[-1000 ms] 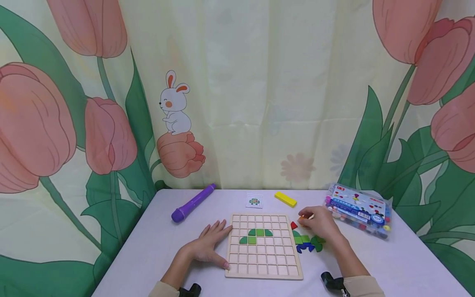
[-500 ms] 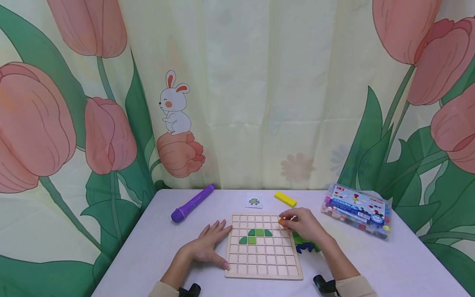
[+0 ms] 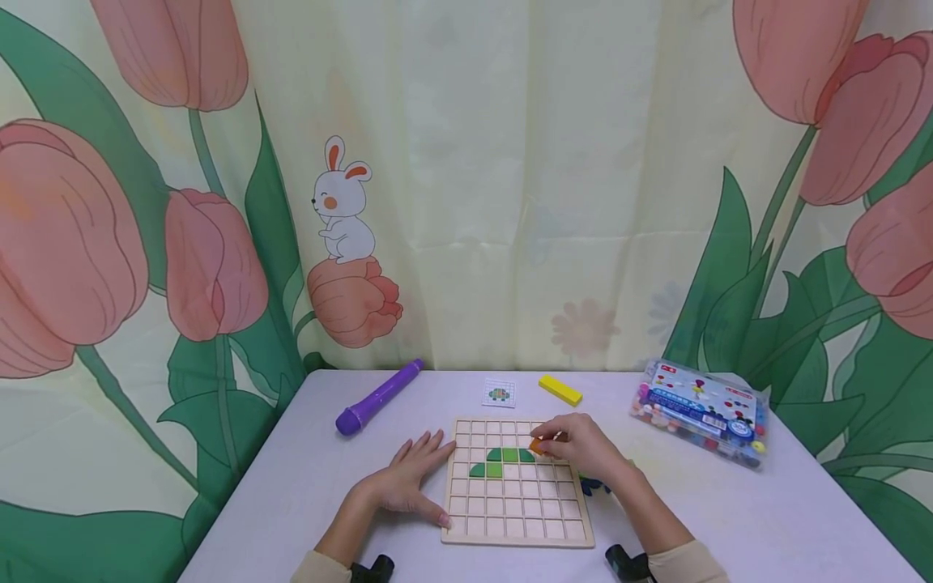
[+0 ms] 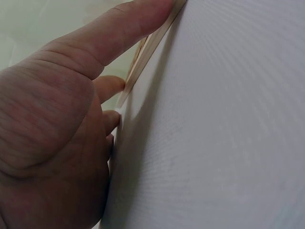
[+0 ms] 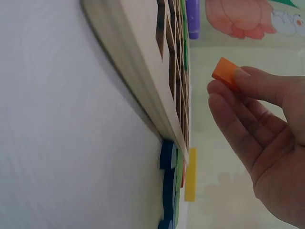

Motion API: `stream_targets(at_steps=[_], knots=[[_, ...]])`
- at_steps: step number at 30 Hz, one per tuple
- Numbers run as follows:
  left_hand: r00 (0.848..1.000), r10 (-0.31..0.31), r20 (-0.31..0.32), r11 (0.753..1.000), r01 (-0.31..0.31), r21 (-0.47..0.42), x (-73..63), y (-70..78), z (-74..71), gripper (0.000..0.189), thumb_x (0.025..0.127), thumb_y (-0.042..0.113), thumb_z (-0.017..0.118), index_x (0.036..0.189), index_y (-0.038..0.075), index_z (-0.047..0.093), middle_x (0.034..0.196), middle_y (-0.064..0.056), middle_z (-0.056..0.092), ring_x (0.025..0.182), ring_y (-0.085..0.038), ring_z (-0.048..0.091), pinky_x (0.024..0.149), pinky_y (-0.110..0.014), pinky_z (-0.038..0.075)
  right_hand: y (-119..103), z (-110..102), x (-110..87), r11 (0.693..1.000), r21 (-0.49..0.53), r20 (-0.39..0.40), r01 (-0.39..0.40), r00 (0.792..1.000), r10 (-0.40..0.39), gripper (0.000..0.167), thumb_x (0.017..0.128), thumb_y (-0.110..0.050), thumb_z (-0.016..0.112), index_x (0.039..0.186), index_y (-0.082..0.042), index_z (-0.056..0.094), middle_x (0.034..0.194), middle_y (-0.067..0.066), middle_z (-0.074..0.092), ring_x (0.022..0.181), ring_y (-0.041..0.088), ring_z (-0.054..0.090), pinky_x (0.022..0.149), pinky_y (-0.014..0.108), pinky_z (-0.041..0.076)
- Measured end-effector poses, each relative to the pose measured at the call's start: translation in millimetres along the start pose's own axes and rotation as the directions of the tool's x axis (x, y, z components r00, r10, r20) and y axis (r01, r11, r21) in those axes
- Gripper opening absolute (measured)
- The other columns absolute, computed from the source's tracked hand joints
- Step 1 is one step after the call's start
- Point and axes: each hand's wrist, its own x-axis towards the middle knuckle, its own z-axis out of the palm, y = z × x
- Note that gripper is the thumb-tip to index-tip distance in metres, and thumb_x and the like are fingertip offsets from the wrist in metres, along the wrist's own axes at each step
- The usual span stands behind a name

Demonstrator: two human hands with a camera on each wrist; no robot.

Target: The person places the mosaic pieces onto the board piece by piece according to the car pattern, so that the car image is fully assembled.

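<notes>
On the tabletop (image 3: 423, 559), whose near edge is not shown, a wooden grid board (image 3: 517, 543) is placed. Its left edge is touched by the left hand (image 3: 408, 486), with fingers spread and the thumb close to the board's near left corner; this hand has stayed in the same place.

The change is made by the right hand (image 3: 583, 445). An orange piece (image 5: 221, 70) is pinched between its thumb and fingers. One second ago this piece was held beyond the board's right edge; now it has been brought leftward over the cells, just beside the right end of the upper row of green pieces (image 3: 510, 455). By this, it is judged, the piece has been chosen and carried, but it is not yet set: in the right wrist view it is seen above the board.

Five green pieces are laid in two rows. Along the board's right edge, blue pieces (image 5: 168, 191) are left loose, now partly covered by the right hand in the head view.

Toward the tabletop's far edge, a small pattern card (image 3: 499, 394) and a yellow block (image 3: 560, 390) are seen; near the far right corner, a plastic box (image 3: 700, 413).
</notes>
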Motion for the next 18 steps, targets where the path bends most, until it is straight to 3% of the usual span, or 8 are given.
stream_targets(at_steps=[11,18], knots=[[1.000,-0.002,0.001,1.000,0.002,0.002,0.8,-1.5,0.6,0.125,0.068,0.067,0.087,0.167,0.023,0.025,0.176,-0.013,0.010,0.164,-0.036,-0.001,0.129,-0.064,-0.004,-13,16,7.3,0.995,-0.026,0.093,0.096,0.991,-0.093,0.020,0.093,-0.006,0.076,0.112,-0.009,0.081,0.101,-0.002,0.079,0.087,0.012,0.063,0.077,0.020,0.055],[1.000,-0.003,0.000,1.000,0.003,0.002,1.5,-1.3,1.3,0.125,0.068,0.068,0.087,0.167,0.023,0.025,0.176,-0.012,0.010,0.164,-0.036,-0.001,0.129,-0.063,-0.004,-19,22,9.7,0.991,-0.070,0.162,0.118,0.981,-0.105,0.019,0.094,-0.006,0.075,0.110,-0.013,0.083,0.105,-0.005,0.079,0.100,0.014,0.067,0.089,0.034,0.059]])
